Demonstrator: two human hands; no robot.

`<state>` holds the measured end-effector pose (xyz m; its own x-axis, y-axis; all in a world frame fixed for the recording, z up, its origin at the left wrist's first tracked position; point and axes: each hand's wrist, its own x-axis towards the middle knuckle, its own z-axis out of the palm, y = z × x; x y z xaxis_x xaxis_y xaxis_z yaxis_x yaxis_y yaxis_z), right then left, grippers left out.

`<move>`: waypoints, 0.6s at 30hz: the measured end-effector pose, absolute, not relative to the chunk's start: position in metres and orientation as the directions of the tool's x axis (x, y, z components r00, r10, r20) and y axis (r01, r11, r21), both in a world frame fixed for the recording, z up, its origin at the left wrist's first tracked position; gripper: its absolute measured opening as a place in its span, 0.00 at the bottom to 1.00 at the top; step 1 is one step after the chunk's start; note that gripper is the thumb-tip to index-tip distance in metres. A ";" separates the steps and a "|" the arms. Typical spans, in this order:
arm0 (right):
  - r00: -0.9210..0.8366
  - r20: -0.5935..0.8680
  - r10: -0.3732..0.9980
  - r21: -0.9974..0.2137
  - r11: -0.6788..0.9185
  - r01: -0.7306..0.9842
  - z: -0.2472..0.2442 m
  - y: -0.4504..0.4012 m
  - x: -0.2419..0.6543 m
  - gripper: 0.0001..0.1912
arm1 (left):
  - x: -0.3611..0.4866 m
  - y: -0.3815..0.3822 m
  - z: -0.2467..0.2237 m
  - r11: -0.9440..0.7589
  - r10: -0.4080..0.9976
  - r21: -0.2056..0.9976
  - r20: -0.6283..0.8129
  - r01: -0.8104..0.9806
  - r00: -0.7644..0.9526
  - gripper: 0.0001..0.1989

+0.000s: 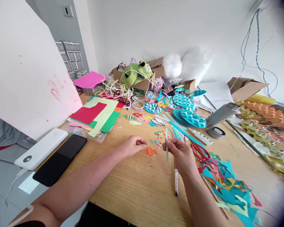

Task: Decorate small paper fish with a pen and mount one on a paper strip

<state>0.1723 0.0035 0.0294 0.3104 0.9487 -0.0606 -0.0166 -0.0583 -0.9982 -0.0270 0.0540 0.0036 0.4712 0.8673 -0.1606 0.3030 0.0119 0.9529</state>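
Note:
My right hand pinches a narrow light-blue paper strip, which stands roughly upright between thumb and fingers. Just left of it, an orange paper fish lies flat on the wooden table. My left hand is beside the fish, its fingers curled together; whether anything small is between the fingertips is not visible. Small colored paper dots lie behind the fish. Further back is a group of patterned paper fish. A pen lies partly under my right hand.
Red scissors, a glue bottle and colorful paper scraps lie to the right. A black phone, white power bank and colored sheets are at left. Blue scalloped pieces and a metal flask stand behind.

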 end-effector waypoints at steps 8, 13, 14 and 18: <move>0.466 0.024 0.884 -1.000 0.023 0.008 0.018 0.004 0.177 0.21 | 0.002 0.085 0.009 -0.134 0.833 0.745 -0.273 0.654 0.482 0.04; 0.445 0.057 0.894 -0.997 0.028 0.071 0.017 0.004 0.180 0.20 | 0.017 0.094 0.020 -0.210 0.802 0.639 -0.320 0.740 0.504 0.04; 0.443 0.065 0.894 -0.996 0.032 0.081 0.016 0.004 0.180 0.21 | 0.019 0.094 0.021 -0.221 0.800 0.624 -0.324 0.749 0.505 0.03; 0.447 0.088 0.890 -0.994 0.049 0.098 0.014 0.005 0.180 0.21 | 0.022 0.096 0.024 -0.250 0.791 0.574 -0.343 0.780 0.507 0.03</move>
